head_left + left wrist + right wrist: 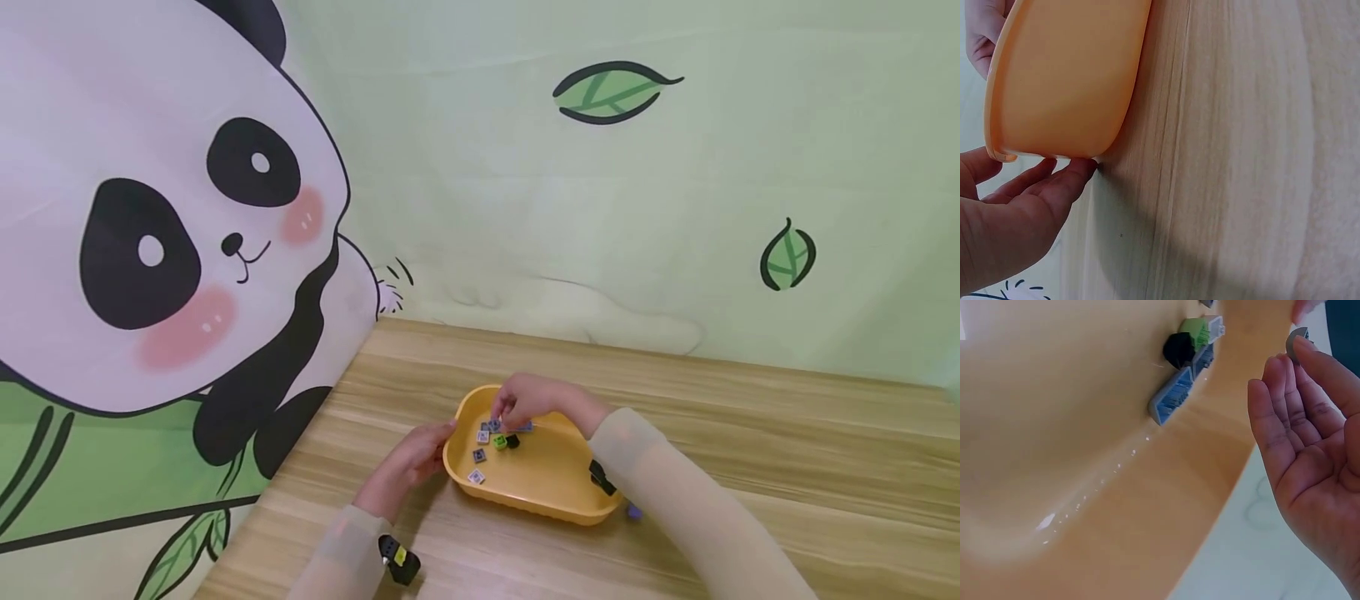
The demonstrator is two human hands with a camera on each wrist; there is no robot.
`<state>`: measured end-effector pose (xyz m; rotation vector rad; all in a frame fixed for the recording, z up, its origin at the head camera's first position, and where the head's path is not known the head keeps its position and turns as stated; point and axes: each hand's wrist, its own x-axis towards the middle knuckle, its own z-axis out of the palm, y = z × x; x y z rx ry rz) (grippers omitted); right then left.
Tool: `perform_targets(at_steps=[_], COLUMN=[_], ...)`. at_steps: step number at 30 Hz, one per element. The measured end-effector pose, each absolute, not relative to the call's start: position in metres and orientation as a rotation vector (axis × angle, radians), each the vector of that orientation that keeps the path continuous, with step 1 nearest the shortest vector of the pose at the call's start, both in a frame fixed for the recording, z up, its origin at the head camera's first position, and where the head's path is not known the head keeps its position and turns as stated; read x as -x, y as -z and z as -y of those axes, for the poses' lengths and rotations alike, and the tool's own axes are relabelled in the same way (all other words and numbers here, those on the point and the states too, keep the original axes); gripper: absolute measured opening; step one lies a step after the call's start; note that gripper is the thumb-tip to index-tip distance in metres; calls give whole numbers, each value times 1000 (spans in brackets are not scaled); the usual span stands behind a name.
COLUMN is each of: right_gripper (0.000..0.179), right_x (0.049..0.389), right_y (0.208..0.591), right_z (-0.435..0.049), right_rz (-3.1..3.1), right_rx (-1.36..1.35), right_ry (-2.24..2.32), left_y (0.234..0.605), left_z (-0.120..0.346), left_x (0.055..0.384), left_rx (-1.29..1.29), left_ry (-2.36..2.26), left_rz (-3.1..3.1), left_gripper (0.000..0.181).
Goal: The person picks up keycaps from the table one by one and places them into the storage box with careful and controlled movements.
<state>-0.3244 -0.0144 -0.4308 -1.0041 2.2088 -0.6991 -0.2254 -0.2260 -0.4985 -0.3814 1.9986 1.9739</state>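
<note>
My left hand [416, 454] holds the left end of a yellow tray [1072, 81], with the thumb at the rim and the fingertips against the outer wall. Above the tray's far left part, my right hand [528, 397] pinches a small grey rounded building piece [1297, 345] between thumb and finger. Its other fingers stretch out loosely. On the tray floor lie a lime green brick [500, 442], a black brick [513, 441], a blue-grey brick [1172, 397] and several printed tiles, among them a white tile [476, 477] and a dark grey tile [479, 456].
A black block with a yellow patch [400, 561] stands on the wooden table [787, 458] beside the left wrist. Another black piece [602, 477] is at the tray's right end, partly behind the right sleeve. A purple piece [634, 511] lies just outside. A panda-printed cloth [465, 183] hangs behind.
</note>
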Motion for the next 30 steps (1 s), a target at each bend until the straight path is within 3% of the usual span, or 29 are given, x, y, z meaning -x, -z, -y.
perform_targets(at_steps=[10,30], right_gripper=[13,9], right_x=[321,310], right_y=[442,458], right_z=[20,31], right_rz=[-2215,-2271], right_rx=[925,930], right_ry=[616,419], left_y=[498,502], left_z=[226,229], left_x=[226,227], left_rx=[383,366], left_ry=[-1982,-1989], left_rz=[-1968,-1973], left_gripper=[46,47])
